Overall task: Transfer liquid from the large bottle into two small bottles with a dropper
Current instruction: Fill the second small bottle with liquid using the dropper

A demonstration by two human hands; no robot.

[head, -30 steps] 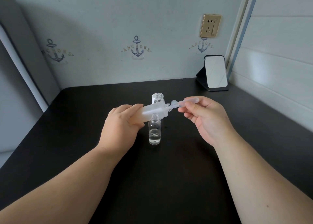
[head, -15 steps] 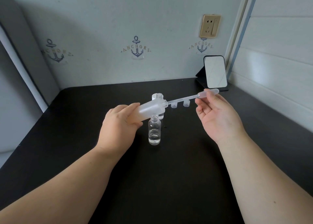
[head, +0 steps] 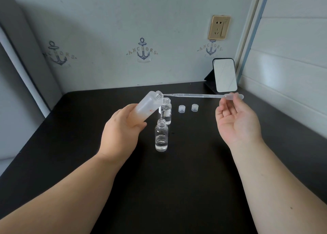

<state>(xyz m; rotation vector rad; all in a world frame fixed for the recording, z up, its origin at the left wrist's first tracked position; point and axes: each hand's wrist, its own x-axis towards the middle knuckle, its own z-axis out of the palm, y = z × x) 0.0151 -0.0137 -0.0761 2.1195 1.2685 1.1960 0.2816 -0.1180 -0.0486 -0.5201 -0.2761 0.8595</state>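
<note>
Nearest to you, both your forearms reach out over the black table [head: 177, 189]. Your left hand [head: 122, 133] is wrapped around the lower part of the large frosted bottle [head: 148, 108], holding it tilted with its open neck pointing up and to the right, above the table. Just right of that hand stands the nearer small bottle [head: 161, 138], upright, uncapped, with a shallow layer of clear liquid at the bottom. Right behind it stands the second small bottle [head: 166, 112], also upright and uncapped, partly hidden by the large bottle. Your right hand [head: 237, 120] is turned palm up, pinching the bulb end of the dropper [head: 201, 96] at the fingertips while the other fingers stay loosely spread. The dropper lies nearly level in the air, its thin tip right at the mouth of the large bottle. Further back on the table sit two small caps [head: 181, 108], side by side. A small mirror [head: 224, 75] leans at the far right corner, under a wall socket [head: 219, 27].
</note>
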